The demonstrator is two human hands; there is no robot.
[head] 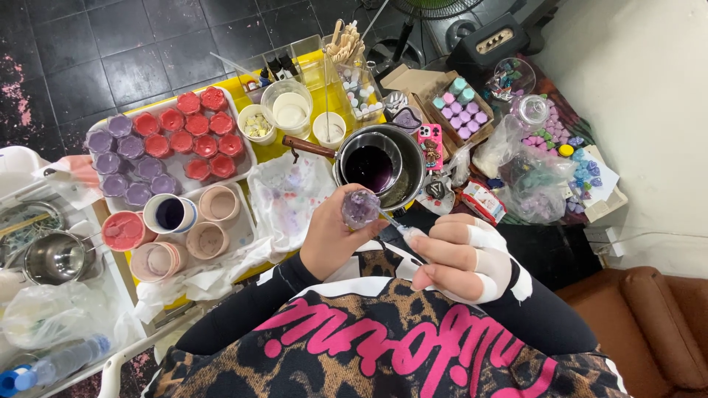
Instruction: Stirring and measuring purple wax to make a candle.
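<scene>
My left hand [330, 234] holds a small purple flower-shaped wax piece [359, 207] up by its fingertips, just in front of a metal pot of dark purple liquid [375, 166]. My right hand [461, 258], with white tape wrapped around several fingers, grips a thin tool [392, 222] whose tip touches the purple piece. Both hands hover over my lap, above a leopard-print top with pink lettering.
A yellow table [313, 85] carries a tray of red and purple flower candles [164, 144], cups of pink and purple wax [170, 214], a stained white cloth [290, 197] and white cups. A box of pastel candles [461, 109], a phone and bags lie right. A brown seat [649, 324] stands lower right.
</scene>
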